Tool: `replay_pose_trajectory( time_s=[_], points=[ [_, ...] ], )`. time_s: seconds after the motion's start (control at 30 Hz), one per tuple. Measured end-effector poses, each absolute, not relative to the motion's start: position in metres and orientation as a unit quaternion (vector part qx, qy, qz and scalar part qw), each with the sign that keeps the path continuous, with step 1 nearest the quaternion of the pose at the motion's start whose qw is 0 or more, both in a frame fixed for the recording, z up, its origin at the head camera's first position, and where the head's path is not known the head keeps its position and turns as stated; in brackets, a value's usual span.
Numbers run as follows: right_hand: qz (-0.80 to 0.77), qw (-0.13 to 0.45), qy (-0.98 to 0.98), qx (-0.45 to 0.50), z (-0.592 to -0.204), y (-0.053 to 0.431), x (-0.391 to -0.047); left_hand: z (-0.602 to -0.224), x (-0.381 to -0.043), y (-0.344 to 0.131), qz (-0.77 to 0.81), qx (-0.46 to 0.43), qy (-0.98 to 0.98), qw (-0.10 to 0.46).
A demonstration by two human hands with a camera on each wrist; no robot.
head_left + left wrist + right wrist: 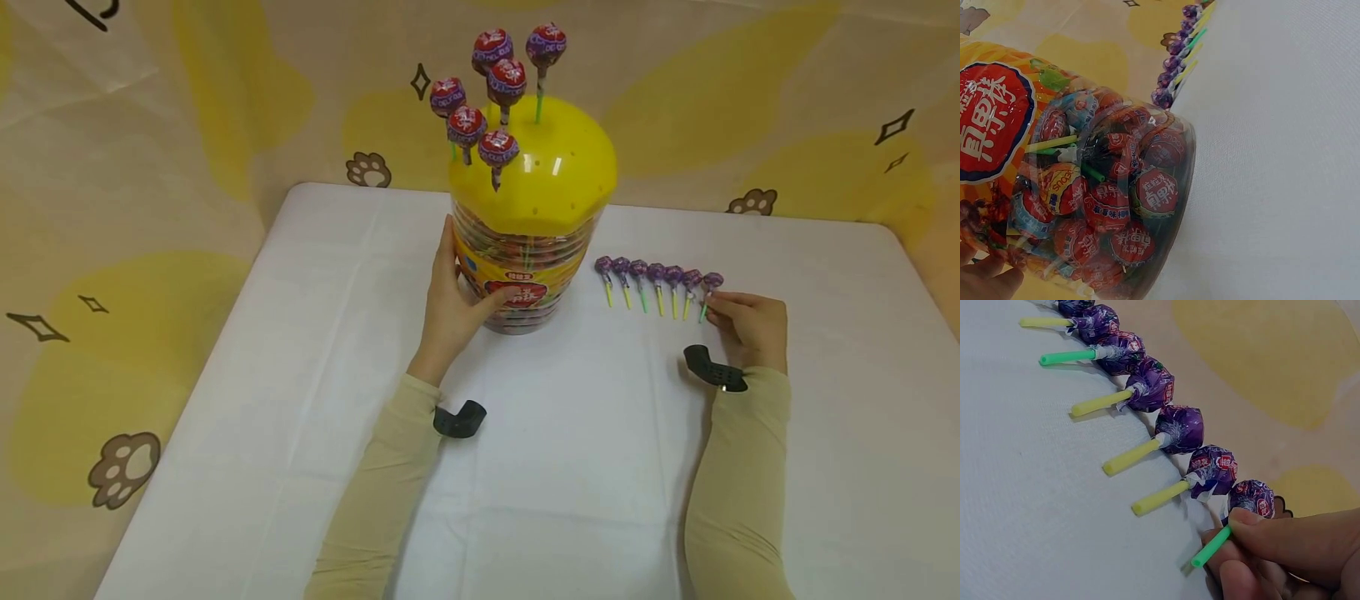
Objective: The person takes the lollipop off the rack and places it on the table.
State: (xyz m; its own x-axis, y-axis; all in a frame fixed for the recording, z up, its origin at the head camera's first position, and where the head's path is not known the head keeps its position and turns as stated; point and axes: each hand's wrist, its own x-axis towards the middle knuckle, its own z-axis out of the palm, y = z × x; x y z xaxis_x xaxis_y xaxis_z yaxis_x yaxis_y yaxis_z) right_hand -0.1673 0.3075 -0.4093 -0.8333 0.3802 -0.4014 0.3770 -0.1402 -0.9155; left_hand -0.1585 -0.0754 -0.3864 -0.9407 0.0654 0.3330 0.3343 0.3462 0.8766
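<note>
Head view: six lollipops (506,82) upright in the yellow lid (570,167), apparently done; seven purple lollipops (656,272) rowed on your worktop (570,467), apparently remaining, the end lollipop (712,280) pinched in your right hand (753,329); jar (525,258) gripped by your left hand (453,308).

Clear lollipop-filled jar (536,250) stood on the bench (585,467); six red-and-purple lollipops (506,81) upright in its yellow lid (558,183). Six purple lollipops (657,273) lay in a row alongside; a green-sticked seventh (1252,494), pinched, at the far end from the jar.
</note>
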Motion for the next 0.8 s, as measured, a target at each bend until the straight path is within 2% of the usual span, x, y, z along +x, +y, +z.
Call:
replay_pose_trajectory(
  time_s=[0.8],
  points=[
    [0.599,0.017,-0.752,-0.274,-0.4056,0.3022,-0.1655,-0.3878,-0.1594,-0.0769,-0.565,-0.13,-0.805,0.124]
  ],
)
